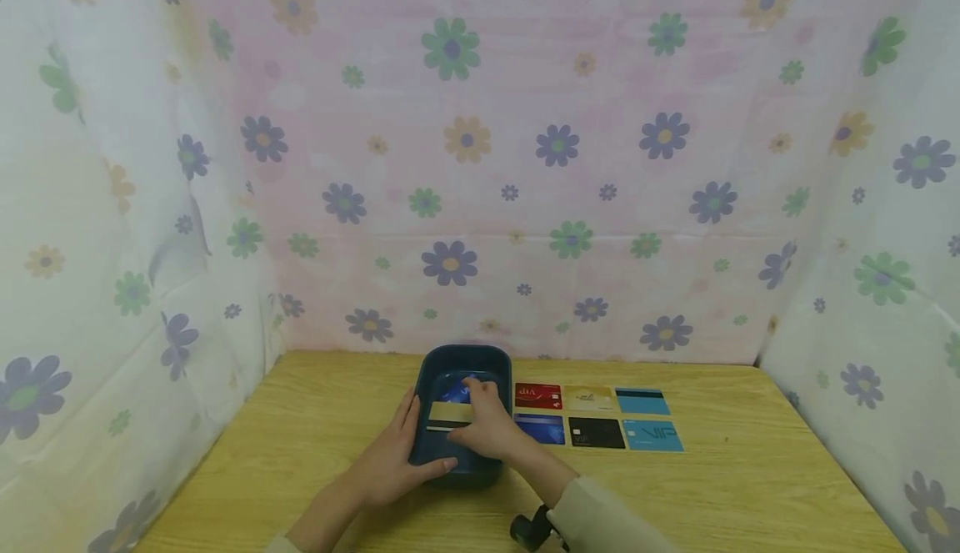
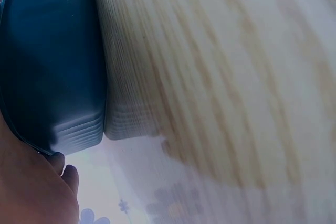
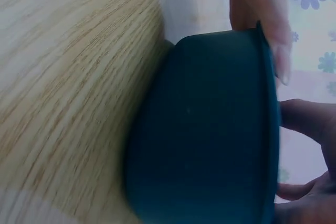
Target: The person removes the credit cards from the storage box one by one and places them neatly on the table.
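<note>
A dark blue rectangular container (image 1: 468,478) stands on the table, its far end toward the back. My left hand (image 1: 384,463) holds it by the near left side, fingers along the outer wall and thumb (image 3: 282,61) over the rim. Inside lie a gold card (image 1: 448,414) with a dark stripe and, farther back, a blue card (image 1: 454,389). My right hand (image 1: 491,426) reaches in over the right rim. Its thumb and forefinger stand spread apart about the gold card's right end, the thumb by its near edge and the forefinger over the blue card.
Right of the container, two rows of cards lie flat: red (image 1: 537,396), pale gold (image 1: 589,398) and striped light blue (image 1: 642,401) behind; dark blue (image 1: 542,429), black (image 1: 596,433) and light blue (image 1: 654,435) in front. Flowered cloth (image 1: 495,161) surrounds the wooden table (image 1: 315,419).
</note>
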The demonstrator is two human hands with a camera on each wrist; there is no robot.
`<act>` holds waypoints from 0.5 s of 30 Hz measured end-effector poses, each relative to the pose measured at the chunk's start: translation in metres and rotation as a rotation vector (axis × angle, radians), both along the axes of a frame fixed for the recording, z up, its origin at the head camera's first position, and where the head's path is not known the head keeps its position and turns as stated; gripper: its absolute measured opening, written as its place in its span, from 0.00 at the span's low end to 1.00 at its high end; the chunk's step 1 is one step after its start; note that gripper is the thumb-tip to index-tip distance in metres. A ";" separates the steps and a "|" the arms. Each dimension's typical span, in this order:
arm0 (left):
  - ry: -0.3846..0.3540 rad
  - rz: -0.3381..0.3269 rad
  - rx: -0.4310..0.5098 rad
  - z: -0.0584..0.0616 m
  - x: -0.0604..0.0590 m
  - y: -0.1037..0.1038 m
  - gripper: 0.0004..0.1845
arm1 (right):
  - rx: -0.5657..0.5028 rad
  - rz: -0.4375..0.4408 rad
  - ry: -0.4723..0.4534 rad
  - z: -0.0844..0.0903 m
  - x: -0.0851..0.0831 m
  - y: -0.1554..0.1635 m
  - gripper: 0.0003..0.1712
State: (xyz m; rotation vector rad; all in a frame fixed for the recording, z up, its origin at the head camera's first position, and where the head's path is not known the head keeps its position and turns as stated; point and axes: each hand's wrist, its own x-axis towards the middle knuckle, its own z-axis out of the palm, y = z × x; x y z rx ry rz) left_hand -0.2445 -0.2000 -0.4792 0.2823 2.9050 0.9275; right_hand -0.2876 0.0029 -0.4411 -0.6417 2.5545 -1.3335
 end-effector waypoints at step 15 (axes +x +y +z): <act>0.008 0.000 0.008 -0.002 -0.001 -0.001 0.66 | 0.153 -0.149 -0.068 -0.015 -0.015 -0.022 0.51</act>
